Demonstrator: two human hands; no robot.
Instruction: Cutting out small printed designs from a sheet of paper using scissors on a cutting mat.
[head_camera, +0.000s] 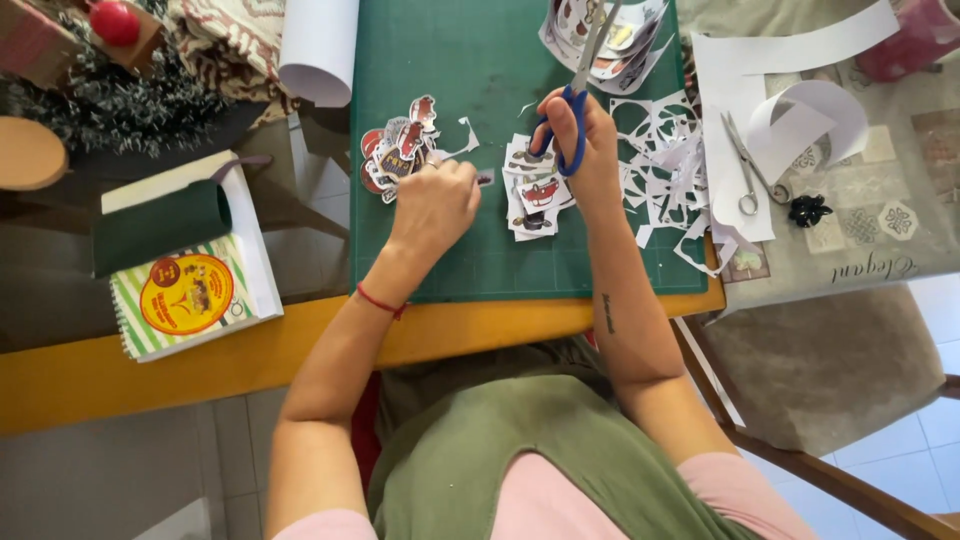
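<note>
Seated at a glass-topped table, a person works over a green cutting mat (450, 260), cutting cartoon car pictures out of printed paper. The right hand (585, 140) grips blue-handled scissors (575, 100), fingers threaded through the loops and closed around them, blades pointing away toward a half-cut printed sheet (610, 35) at the mat's far edge. The left hand (435, 205) has its fingers curled together, pinching a small cut-out piece (485, 178) just above the mat. Judging by what lies around, the work looks well along: a pile of finished cut-outs (400, 145) sits just left of the left hand, a second stack of roughly trimmed pictures (532, 190) lies between the two hands, and white paper offcuts (665, 170) litter the mat's right side. The sheet at the top and the rough stack appear left to trim (how many pictures remain cannot be told). A second, silver pair of scissors (745, 165) lies unused to the right.
</note>
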